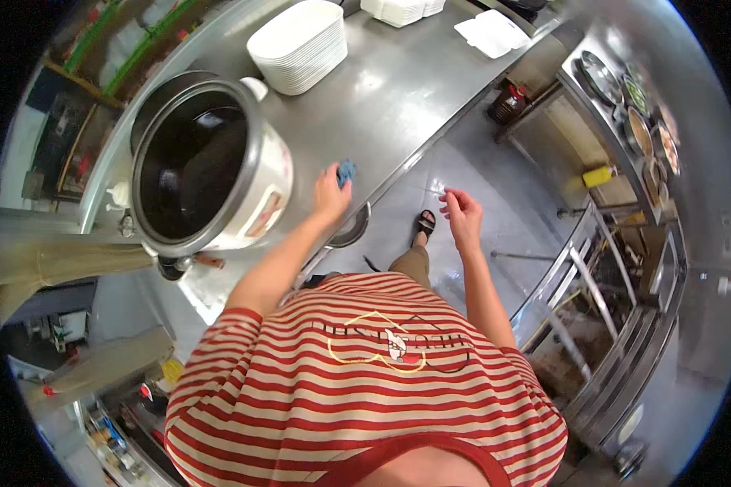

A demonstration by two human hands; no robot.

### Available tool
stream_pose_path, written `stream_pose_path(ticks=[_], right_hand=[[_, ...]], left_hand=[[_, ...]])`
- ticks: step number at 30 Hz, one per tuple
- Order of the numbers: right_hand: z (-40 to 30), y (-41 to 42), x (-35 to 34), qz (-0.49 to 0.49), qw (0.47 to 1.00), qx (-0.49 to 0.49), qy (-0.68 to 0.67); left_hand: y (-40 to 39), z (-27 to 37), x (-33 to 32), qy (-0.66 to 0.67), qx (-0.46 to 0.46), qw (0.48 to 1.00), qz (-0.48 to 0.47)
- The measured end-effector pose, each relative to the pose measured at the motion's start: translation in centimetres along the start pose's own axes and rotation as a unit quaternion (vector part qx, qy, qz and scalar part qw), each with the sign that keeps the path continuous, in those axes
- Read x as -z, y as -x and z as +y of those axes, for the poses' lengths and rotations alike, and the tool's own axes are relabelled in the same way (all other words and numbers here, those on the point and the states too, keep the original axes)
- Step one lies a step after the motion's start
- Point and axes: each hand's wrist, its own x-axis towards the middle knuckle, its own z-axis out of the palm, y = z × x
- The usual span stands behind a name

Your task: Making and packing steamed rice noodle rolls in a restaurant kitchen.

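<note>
My left hand [331,196] grips a crumpled blue cloth [346,173] close to the front edge of the stainless steel counter [377,103]. To its left stands a large white electric cooker [271,176] with a dark, deep inner pot [189,164] and no lid on top. Over the floor, off the counter's edge, hangs my right hand [464,216]; its fingers are bent and nothing shows in them. Partly hidden behind my left forearm, a round metal pan [352,226] sits below the counter edge.
A stack of white oval containers [298,49] and an open white clamshell box [492,32] rest on the counter. On the right, a shelf carries pans and bowls of food [638,131]. A metal frame [585,286] stands on the floor at lower right, near a bottle [507,105].
</note>
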Motion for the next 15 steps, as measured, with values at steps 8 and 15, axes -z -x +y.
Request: stream_pose_path(ticks=[8, 15], right_hand=[[-5.5, -18.5, 9.9, -0.027, 1.0, 0.008, 0.012], [-7.5, -27.1, 15.3, -0.01, 1.0, -0.022, -0.011]], left_hand=[[-22.2, 8.2, -10.1, -0.063, 0.255, 0.962, 0.072], [-20.3, 22.6, -21.1, 0.132, -0.045, 0.967, -0.213]])
